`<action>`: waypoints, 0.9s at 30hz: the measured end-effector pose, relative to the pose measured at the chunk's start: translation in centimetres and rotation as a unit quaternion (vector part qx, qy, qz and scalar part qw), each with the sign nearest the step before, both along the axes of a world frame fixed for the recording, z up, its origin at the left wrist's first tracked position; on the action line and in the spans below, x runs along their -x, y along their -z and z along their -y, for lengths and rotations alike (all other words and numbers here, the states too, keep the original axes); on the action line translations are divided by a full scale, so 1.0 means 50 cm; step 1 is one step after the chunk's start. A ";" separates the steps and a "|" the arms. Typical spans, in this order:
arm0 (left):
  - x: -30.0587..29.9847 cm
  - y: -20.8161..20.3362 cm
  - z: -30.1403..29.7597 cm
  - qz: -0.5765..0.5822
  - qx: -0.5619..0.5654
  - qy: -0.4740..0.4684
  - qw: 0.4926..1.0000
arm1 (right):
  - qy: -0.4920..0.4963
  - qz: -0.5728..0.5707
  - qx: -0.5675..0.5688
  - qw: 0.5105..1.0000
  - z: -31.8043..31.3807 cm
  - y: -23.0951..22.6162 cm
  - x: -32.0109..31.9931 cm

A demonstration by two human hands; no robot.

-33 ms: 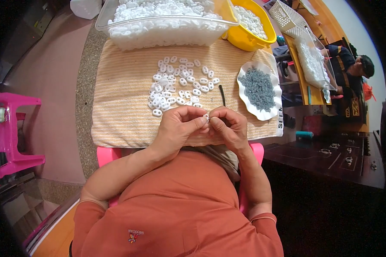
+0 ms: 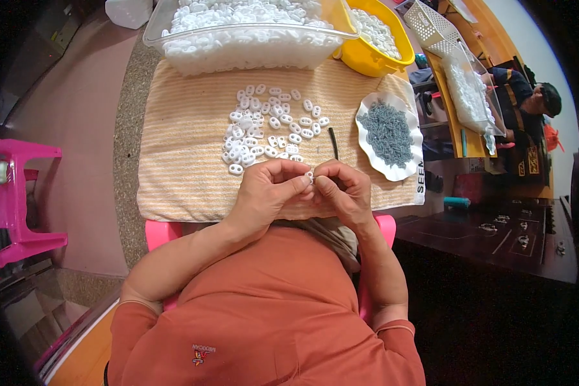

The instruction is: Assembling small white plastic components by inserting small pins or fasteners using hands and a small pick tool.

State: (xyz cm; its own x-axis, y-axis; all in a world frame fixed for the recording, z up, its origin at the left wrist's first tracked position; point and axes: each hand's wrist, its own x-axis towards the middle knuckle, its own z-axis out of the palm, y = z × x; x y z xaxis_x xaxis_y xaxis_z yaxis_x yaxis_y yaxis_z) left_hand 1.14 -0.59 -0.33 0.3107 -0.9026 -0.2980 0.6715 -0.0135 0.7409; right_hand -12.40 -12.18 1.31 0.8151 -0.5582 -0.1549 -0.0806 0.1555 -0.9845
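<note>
My left hand (image 2: 264, 194) pinches a small white plastic piece (image 2: 311, 175) between thumb and forefinger, near the front edge of the towel-covered table. My right hand (image 2: 346, 193) meets it there, thumb and forefinger pressed together at the piece's right side; what they grip is too small to make out. Beyond my hands lies a loose group of white oval two-holed pieces (image 2: 243, 154), some of them overlapping. A thin black stick (image 2: 332, 143) rests just past my right fingers. To the right, a white wavy-rimmed dish (image 2: 369, 161) holds many small grey pieces (image 2: 387, 132).
A clear bin (image 2: 174, 55) full of white pieces stands at the table's far side, beside a yellow basin (image 2: 367, 61) of pale pieces. Pink stool (image 2: 26, 193) at left. Another person (image 2: 521, 103) sits at right by a second clear bin (image 2: 473, 96).
</note>
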 end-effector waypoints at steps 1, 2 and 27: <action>0.000 -0.001 0.000 0.000 -0.004 0.000 1.000 | 0.001 -0.002 0.003 1.000 0.000 0.000 0.000; 0.000 -0.001 0.000 0.000 -0.004 0.000 1.000 | 0.002 -0.004 0.007 1.000 0.000 0.001 0.000; 0.009 0.002 -0.001 0.010 0.003 -0.023 1.000 | 0.022 0.010 0.051 0.998 -0.013 0.025 -0.001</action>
State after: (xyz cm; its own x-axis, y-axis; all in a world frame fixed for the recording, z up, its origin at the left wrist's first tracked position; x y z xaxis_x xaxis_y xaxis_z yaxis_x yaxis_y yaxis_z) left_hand 0.69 -0.53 -0.44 0.3570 -0.8892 -0.2860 0.6568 0.0213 0.7538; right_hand -12.36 -11.55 0.06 0.7919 -0.6054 -0.0801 -0.0567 0.0577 -0.9967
